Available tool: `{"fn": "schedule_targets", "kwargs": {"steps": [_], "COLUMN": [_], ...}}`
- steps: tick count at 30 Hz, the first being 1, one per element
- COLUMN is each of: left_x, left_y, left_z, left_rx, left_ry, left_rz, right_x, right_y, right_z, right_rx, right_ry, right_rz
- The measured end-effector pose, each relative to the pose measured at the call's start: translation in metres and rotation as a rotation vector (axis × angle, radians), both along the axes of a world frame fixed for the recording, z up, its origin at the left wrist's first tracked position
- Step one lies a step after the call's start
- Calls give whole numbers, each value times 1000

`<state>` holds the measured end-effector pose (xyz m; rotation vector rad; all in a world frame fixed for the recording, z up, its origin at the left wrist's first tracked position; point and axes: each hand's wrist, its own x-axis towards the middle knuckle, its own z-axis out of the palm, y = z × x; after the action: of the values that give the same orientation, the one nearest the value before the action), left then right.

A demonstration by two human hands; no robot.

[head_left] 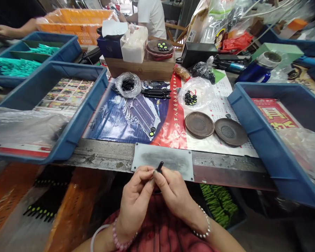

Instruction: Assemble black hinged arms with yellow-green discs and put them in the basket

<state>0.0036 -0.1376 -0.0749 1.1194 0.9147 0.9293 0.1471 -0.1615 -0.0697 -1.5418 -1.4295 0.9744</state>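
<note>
Close to my body, at the table's front edge, both hands meet fingertip to fingertip. A short black rod [161,166] pokes up from between the thumb and fingers of my right hand [175,191]. My left hand [137,194] is closed in a pinch against the rod's lower part, which the fingers hide. Just beyond lies a grey metal plate [170,158] with a dark smudge, screwed to the edge. Small black-and-green round pieces [152,132] rest on the poster. More of them sit in an open plastic bag [203,91], near several long black rods [156,93].
Blue trays stand left [76,131] and right [265,140]. Two brown dishes [199,125] lie on the poster [105,120]. Behind are a wooden box [139,69] and a blue flask [257,71]. Green pieces [219,206] lie below the table. Other people are at the back.
</note>
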Motion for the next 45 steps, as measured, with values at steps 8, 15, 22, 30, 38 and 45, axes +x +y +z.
{"fn": "schedule_targets", "kwargs": {"steps": [8,15,22,30,38,45], "left_x": [-3,1,7,9,-1,-12], "left_y": [-2,1,18,14,20,26], "left_z": [-1,1,13,9,12,6], "left_rx": [23,-105,-485,-446,-357,-292], "left_ry": [-11,-99,-309,-292,-119,32], "left_rz": [-9,53,280,299,44,-109], "right_x": [0,4,-6,-17,-9,-6], "right_y": [0,2,-10,-6,-7,-10], "right_z": [4,7,-4,-17,-17,-20], "right_rx": [63,-94,-66,-3,-12,-145], "right_ry": [-87,397,65,105,168,298], "right_rz": [-8,140,194,169,137,178]}}
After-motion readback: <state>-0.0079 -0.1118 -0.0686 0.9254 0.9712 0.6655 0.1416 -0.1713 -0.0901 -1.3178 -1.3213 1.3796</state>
